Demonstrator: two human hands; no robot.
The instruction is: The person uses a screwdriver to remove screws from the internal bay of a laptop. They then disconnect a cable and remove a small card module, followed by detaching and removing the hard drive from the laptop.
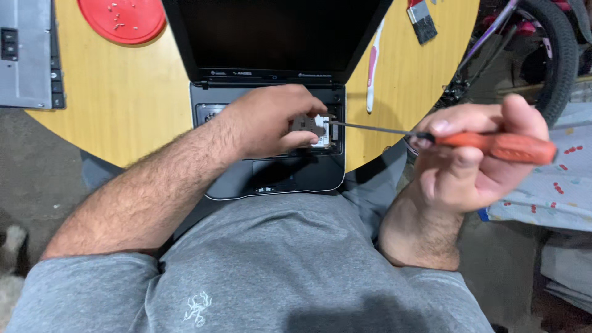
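a black laptop [271,92] with its keyboard removed is seen at the centre of the frame, lying open on a round wooden desk [129,92]. the left hand [271,123] is laid over the exposed bay in the laptop's base, its fingers [305,117] closed on a small dark component [306,126] that is held just above a silver part in the bay. the tip of a screwdriver [431,137] is brought to the right edge of that component, with its thin metal shaft stretched across the desk edge from the right. the orange handle is gripped in the right hand [475,160], at the right of the frame, with the fingers wrapped closed around it and the thumb pressed near the shaft. much of the bay is hidden by the left hand.

a red round lid [123,20] holding small screws is seen at the upper left of the frame, and a grey flat device [28,52] at the far left edge. a white and pink stick-like tool [374,68] lies right of the laptop, and a paint brush [422,20] near the top right. a bicycle wheel [555,55] is seen beyond the desk at the upper right, and a patterned cloth [555,191] at the right edge. a grey shirt [277,265] fills the bottom of the frame.
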